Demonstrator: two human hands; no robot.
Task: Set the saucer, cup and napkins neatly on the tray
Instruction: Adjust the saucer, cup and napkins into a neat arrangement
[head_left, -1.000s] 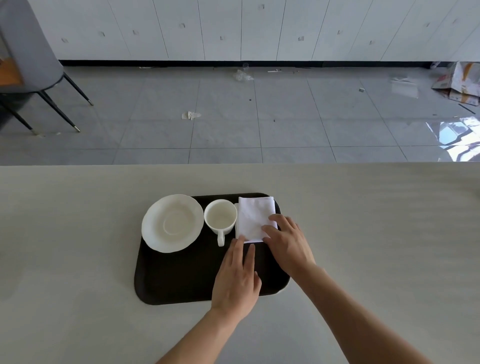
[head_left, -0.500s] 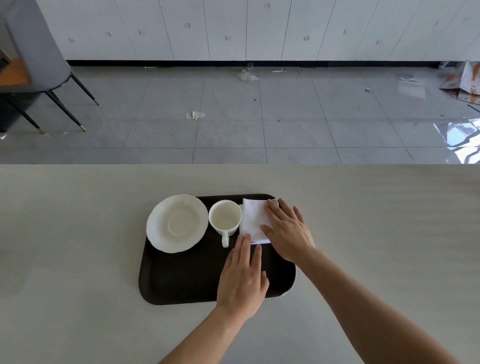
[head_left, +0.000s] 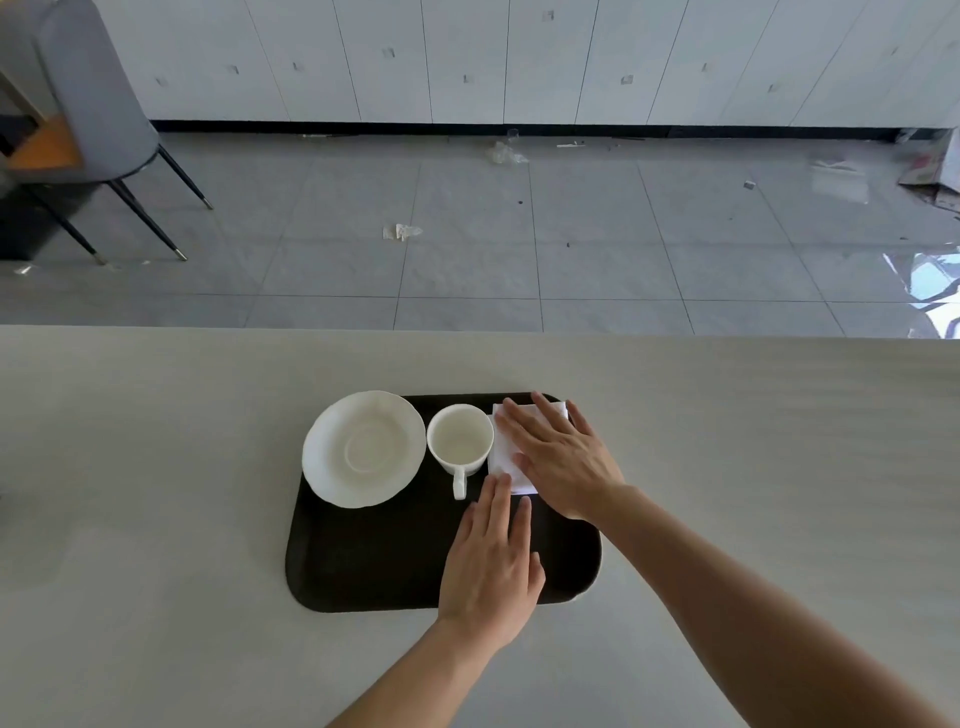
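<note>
The napkins (head_left: 503, 457) are shown as a white folded stack at the far right corner of the dark tray (head_left: 384, 561), just beside the cup (head_left: 460, 439). They are pressed flat under the right hand (head_left: 563, 457), whose fingers are spread and extended; nothing is grasped. The left hand (head_left: 491, 564) is laid palm-down and open on the tray, its fingertips (head_left: 500, 486) touching the near edge of the stack, and it too holds nothing.

The cup is seen upright and empty, its handle turned toward the person, standing directly on the tray between the napkins and the saucer (head_left: 363, 448). The saucer is set at the far left corner, its rim overhanging the tray's edge slightly and nearly touching the cup. The near half of the tray is bare.

All three items are judged to be on the tray already. What appears to remain is the squaring of the napkin stack and the lifting away of both hands. Whether the cup is meant to be set on the saucer cannot be told.

The tray rests on a pale table (head_left: 156, 519), beyond which a tiled floor (head_left: 519, 249) is visible.
</note>
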